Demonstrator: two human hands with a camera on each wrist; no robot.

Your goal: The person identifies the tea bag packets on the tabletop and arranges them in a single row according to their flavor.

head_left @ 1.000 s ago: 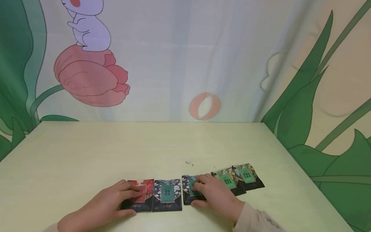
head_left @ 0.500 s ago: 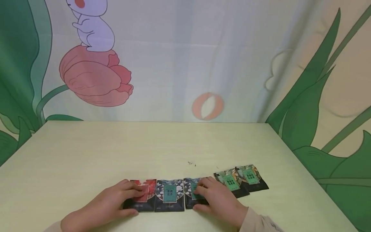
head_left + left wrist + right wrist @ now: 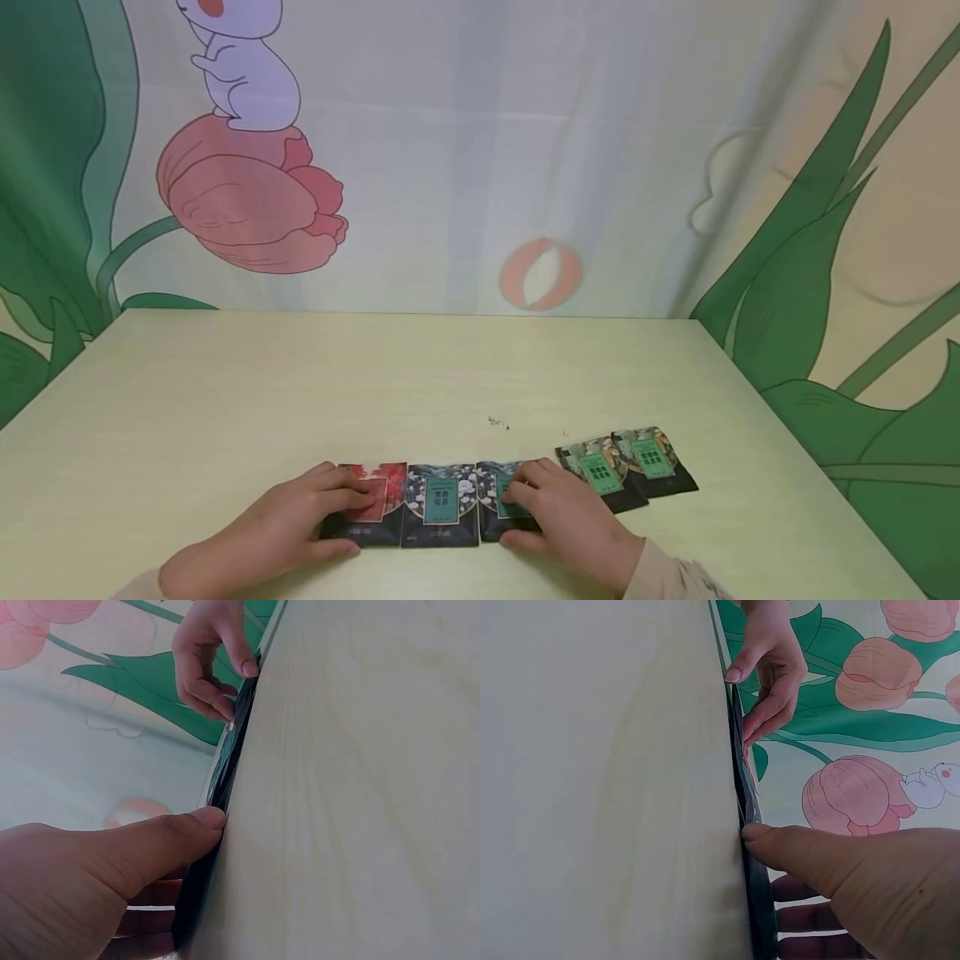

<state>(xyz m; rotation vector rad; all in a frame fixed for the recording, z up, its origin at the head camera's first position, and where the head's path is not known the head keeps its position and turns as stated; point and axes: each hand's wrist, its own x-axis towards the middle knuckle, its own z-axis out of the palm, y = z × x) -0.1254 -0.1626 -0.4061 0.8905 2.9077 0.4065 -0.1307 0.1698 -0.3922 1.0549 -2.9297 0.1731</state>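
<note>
In the head view, my left hand (image 3: 296,517) holds a red-topped tea sachet (image 3: 393,492) flat on the table, fingers over its face and thumb at its near edge. A blue floral tea sachet (image 3: 440,506) with a teal label lies beside it, edge to edge. My right hand (image 3: 566,521) grips a second blue floral sachet (image 3: 491,483) on that one's right, thumb by its near edge, and covers part of it. In the left wrist view, the left thumb (image 3: 206,819) sits against the dark edge of the row. The right thumb (image 3: 754,831) does likewise in the right wrist view.
Two green-labelled tea sachets (image 3: 600,471) lie askew at the right, one overlapping the other, just beyond the right hand. Small dark marks (image 3: 498,422) show on the pale table (image 3: 360,375). A printed curtain (image 3: 405,167) hangs behind the table's far edge.
The right hand has drawn its blue sachet slightly nearer, more in line with the middle one. The left hand keeps its place on the red sachet. The head view has shifted slightly.
</note>
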